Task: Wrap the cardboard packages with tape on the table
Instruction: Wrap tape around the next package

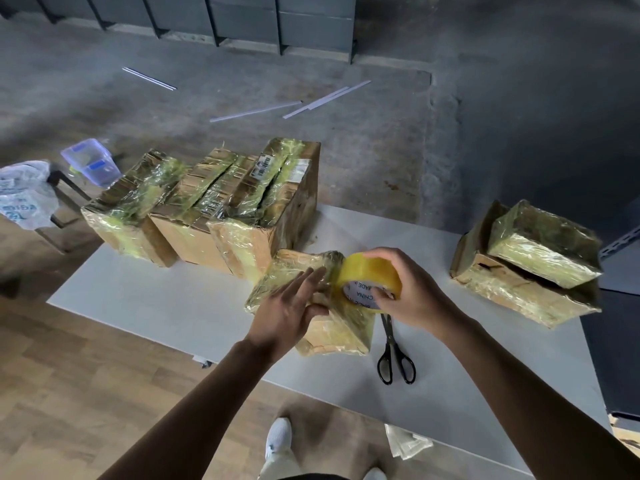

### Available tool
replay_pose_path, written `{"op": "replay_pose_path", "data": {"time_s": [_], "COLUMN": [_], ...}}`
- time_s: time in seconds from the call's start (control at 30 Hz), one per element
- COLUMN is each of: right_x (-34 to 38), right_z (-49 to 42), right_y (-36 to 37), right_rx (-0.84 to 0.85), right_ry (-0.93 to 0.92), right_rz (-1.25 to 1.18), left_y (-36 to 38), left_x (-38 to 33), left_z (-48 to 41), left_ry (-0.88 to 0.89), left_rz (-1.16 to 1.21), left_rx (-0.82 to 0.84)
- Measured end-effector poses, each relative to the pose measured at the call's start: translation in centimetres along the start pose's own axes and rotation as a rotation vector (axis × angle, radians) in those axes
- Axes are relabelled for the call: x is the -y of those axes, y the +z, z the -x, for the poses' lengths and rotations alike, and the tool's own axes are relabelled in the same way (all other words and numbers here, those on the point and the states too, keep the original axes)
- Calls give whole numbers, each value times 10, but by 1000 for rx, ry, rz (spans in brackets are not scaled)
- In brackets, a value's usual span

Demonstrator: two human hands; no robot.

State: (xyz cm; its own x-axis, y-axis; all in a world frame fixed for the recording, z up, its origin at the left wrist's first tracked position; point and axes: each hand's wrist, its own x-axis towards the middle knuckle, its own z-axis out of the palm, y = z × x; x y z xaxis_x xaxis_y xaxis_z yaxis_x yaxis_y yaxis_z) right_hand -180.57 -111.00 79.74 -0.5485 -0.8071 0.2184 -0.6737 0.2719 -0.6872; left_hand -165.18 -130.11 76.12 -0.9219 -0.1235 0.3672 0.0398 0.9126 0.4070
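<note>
Premises appear to be a storeroom or packing area. Bare concrete floor (pixel 346 161) with loose white strips (pixel 256 110) lying on it. Dark metal racking (pixel 242 19), blurred, runs along the far side. Tape-wrapped cardboard packages (pixel 207 209) stand in a row at the far left edge of the white table (pixel 156 306).

A yellow tape roll (pixel 367 271) stands on edge atop a low, glossy tape-wrapped package (pixel 334 329) mid-table (pixel 156 299), a row of three taller packages (pixel 207 216) behind-left, a stacked pair (pixel 540 251) far right
</note>
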Motion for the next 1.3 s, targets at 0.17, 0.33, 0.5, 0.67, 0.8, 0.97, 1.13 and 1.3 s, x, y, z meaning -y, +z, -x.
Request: {"op": "replay_pose_path", "data": {"time_s": [0.17, 0.33, 0.5, 0.67, 0.8, 0.97, 1.13, 1.3], "right_x": [-9, 11, 6, 14, 22, 24, 24, 22], "right_z": [6, -7, 2, 5, -6, -5, 5, 12], "right_y": [7, -12, -16, -5, 6, 12, 4, -20], "right_rx": [25, 219, 331, 453, 454, 471, 374, 226], "right_ry": [1, -21, -67, 10, -25, -62, -47, -73], "right_rz": [15, 261, 524, 645, 698, 713, 616, 256], "left_y": [-2, -1, -8, -10, -28, -30, -29, -19], "left_x": [5, 0, 8, 14, 4, -20, -27, -13], "left_z": [6, 13, 17, 19, 1, -17, -12, 27], "left_ry": [2, -27, -69, -109, -126, -9, -5, -32], "left_rz": [-78, -153, -99, -56, -201, -426, -424, -125], "left_rx": [58, 121, 99, 244, 421, 604, 553, 360]}}
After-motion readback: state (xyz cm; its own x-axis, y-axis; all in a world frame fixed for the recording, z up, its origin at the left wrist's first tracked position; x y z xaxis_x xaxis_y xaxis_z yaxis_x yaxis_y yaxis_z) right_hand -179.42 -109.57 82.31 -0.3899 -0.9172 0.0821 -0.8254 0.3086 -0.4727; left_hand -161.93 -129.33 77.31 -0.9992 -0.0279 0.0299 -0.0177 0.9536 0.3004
